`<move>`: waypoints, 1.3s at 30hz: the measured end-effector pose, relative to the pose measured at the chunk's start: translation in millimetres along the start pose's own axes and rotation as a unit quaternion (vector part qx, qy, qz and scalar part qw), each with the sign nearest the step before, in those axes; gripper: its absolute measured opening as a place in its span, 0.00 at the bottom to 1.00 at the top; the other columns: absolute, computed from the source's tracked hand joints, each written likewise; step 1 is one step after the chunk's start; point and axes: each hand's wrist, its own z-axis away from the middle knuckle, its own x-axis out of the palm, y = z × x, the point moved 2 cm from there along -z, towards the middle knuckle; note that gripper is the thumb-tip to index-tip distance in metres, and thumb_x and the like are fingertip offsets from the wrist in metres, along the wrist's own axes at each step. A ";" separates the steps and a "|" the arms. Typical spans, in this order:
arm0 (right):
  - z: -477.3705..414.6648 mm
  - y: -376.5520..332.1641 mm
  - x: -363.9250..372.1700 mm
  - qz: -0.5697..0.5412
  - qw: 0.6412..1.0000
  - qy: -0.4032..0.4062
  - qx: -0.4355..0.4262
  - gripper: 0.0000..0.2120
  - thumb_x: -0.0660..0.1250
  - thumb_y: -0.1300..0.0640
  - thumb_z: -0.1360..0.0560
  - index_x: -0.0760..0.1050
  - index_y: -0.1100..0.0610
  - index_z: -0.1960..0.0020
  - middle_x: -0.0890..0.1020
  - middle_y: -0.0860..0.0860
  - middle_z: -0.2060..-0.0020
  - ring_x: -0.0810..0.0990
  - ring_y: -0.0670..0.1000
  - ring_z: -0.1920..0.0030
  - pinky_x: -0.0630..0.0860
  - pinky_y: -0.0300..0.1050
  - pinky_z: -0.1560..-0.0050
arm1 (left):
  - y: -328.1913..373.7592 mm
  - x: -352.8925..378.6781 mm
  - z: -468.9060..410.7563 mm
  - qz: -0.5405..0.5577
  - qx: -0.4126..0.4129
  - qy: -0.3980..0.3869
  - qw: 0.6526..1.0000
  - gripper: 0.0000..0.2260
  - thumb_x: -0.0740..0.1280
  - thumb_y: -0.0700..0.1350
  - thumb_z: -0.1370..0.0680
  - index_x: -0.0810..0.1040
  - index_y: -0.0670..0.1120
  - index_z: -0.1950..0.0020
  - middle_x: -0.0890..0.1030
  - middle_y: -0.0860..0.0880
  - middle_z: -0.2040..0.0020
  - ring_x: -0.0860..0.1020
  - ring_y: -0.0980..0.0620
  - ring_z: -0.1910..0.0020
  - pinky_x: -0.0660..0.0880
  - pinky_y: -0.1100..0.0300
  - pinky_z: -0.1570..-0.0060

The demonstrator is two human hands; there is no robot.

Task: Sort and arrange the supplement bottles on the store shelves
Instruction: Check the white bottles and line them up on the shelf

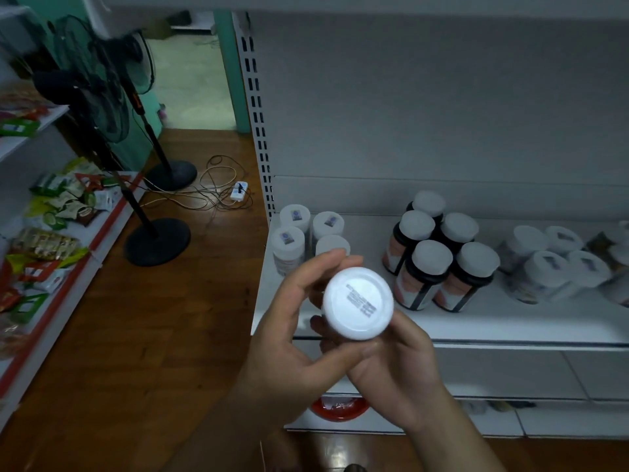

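Head view: a white metal shelving unit (442, 114) fills the right side, its back panel bare and its slotted upright at the left edge. A wooden floor (153, 352) runs alongside it to a second rack (68, 253) at the far left, which carries loose snack packets (58, 206). Two standing fans (102, 80) on round black bases stand between the racks, with tangled cables and a white power strip (239, 191) on the floor behind them. The stocked shelf (510, 323) holds three groups of supplement bottles, all upright: five dark bottles (439, 264) with white caps clustered near the middle, four white bottles (306, 229) at the left end, and a blurred group of white-capped bottles (558, 264) to the right. Both hands are raised in front of the shelf edge. The left hand (289, 349) has its fingers (323, 267) curled over the far side of a white bottle (357, 303) and its thumb along the near side; the right hand (398, 369) cups the same bottle from below and from the right. The held bottle is off the shelf, just in front of the white group, one round white end with printed lines turned toward the camera. A red item (340, 408), partly hidden, sits on a lower shelf beneath the hands.
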 end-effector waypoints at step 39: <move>5.4 -42.2 -11.4 0.480 0.866 0.078 -0.118 0.23 0.72 0.46 0.32 0.76 0.42 0.38 0.82 0.48 0.46 0.81 0.49 0.48 0.80 0.44 0.52 | -19.0 -11.5 4.4 0.103 -0.227 0.080 0.965 0.18 0.66 0.46 0.29 0.75 0.49 0.40 0.84 0.57 0.51 0.82 0.61 0.51 0.77 0.70 0.57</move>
